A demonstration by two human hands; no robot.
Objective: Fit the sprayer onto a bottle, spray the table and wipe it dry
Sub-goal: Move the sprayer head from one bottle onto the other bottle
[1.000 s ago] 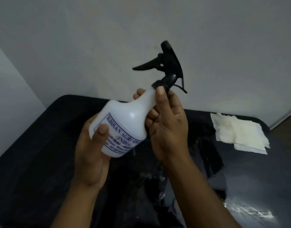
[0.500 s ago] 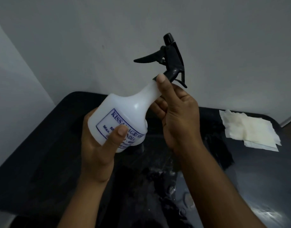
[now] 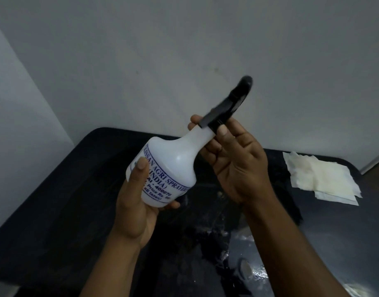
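A white plastic bottle with blue lettering is held tilted above the black table, neck pointing up and right. My left hand grips its body from below. A black trigger sprayer sits on the neck, blurred, its head turned edge-on to me. My right hand pinches the sprayer's black collar between thumb and fingertips.
A stack of white paper towels lies at the table's far right. Glossy wet patches shine on the tabletop near the right front. Grey walls close in behind and to the left.
The sprayer head has rotated on the neck, from side-on to edge-on. The bottle has turned in my left hand, showing more of the label. Both hands stay on it.
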